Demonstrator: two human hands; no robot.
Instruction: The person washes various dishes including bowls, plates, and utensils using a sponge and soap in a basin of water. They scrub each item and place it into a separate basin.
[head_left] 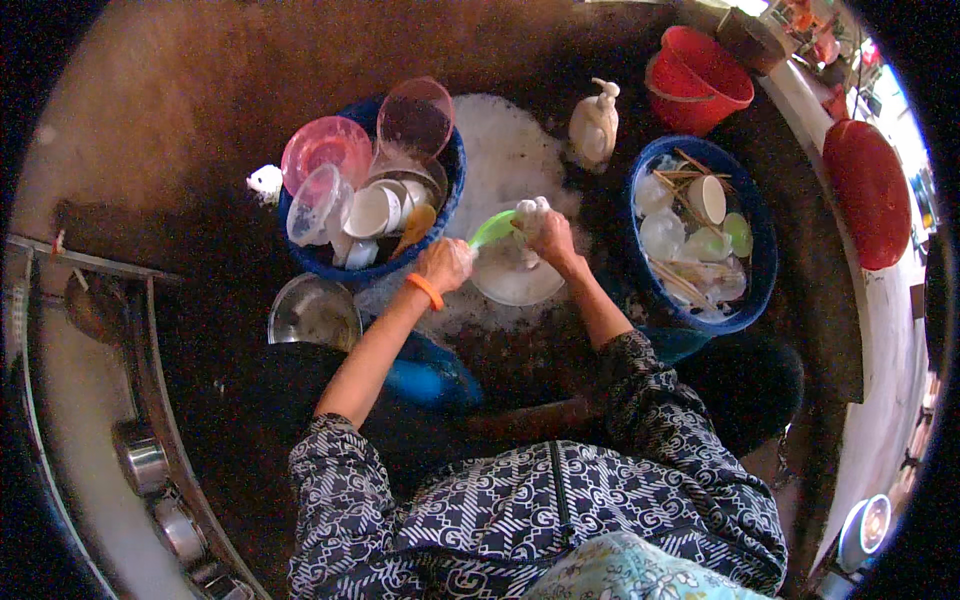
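My left hand (445, 265), with an orange band at its wrist, is closed on one end of a bright green plastic utensil (492, 230). Its exact kind is hard to tell because both hands cover parts of it. At the other end my right hand (550, 238) is closed on a white, foam-covered wad (533, 207), pressed against the green piece. Right below the hands sits a round, pale bowl (515, 287) with suds in it. Foam (505, 130) spreads over the floor beyond.
To the left, a blue tub (455, 190) is piled with plastic strainers, cups and a wooden spoon (415, 228). A metal bowl (315, 308) lies nearer. On the right stand a blue tub (770, 235) of wet cups and chopsticks, a pump bottle (594, 130) and a red bucket (700, 85).
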